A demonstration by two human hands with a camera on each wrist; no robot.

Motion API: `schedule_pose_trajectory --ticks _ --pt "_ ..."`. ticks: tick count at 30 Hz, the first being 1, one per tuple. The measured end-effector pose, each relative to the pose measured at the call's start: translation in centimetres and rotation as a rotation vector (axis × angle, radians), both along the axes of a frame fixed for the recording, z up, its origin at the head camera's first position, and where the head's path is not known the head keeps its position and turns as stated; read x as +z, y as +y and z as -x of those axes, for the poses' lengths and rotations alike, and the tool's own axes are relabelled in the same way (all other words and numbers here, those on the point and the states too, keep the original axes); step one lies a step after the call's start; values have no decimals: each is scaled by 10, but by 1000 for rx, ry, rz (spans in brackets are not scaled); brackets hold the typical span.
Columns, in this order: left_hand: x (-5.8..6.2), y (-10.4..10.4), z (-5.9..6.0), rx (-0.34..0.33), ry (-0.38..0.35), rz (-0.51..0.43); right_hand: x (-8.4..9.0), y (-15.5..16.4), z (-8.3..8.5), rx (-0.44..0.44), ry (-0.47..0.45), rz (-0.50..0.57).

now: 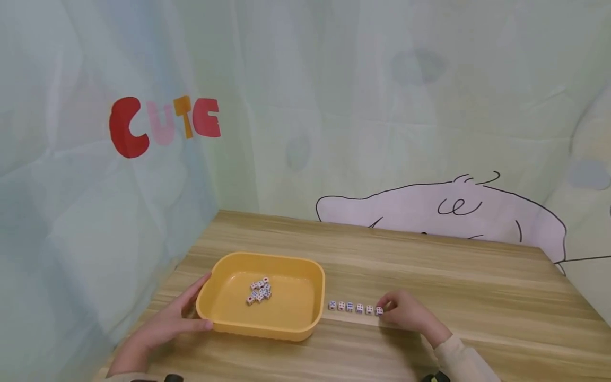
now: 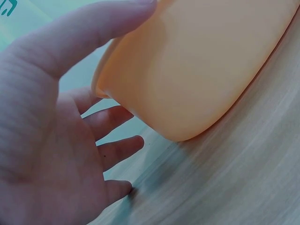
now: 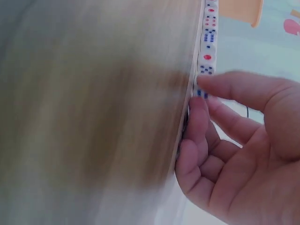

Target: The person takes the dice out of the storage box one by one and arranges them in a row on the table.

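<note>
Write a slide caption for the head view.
Left hand touches a yellow tray containing dice; right hand pinches the rightmost die in a row of six on a wood-grain tabletop.

1. A creased pale blue-green hanging (image 1: pixel 86 212) walls the left side, with "CUTE" (image 1: pixel 164 141) across it in red, pink and orange letters.
2. Behind the counter (image 1: pixel 363 260), a grey-green backdrop (image 1: pixel 334 106) shows folds and faint grey ovals (image 1: pixel 419 67); both hangings meet by the counter's far left corner.
3. Over its far edge I see a pale, black-outlined cartoon head (image 1: pixel 415 209).
4. The counter has streaky, light-brown wood grain.
5. The light is soft and muted.
</note>
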State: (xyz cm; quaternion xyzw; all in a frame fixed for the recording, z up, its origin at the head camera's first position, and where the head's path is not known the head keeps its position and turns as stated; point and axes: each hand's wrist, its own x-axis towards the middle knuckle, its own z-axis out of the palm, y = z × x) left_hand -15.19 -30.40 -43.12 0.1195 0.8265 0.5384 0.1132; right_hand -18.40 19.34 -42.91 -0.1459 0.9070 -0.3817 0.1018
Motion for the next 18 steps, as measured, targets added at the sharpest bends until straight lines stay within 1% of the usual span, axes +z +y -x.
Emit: schedule_pose_trajectory --ticks 4,8,11,14,16,18 --pt "2 0 -1 3 -13 0 9 -1 0 0 -24 -11" --pt "3 2 0 -3 -14 -13 28 -10 3 4 -29 13" --pt "3 1 -1 -2 -11 -20 45 -25 7 23 -33 52" --pt "4 1 -2 1 -7 -15 60 -46 10 18 -34 53" --pt "4 1 -2 7 -4 -1 64 -61 12 17 -28 47" --pt "5 1 -2 10 -12 7 65 -75 15 34 -9 46"
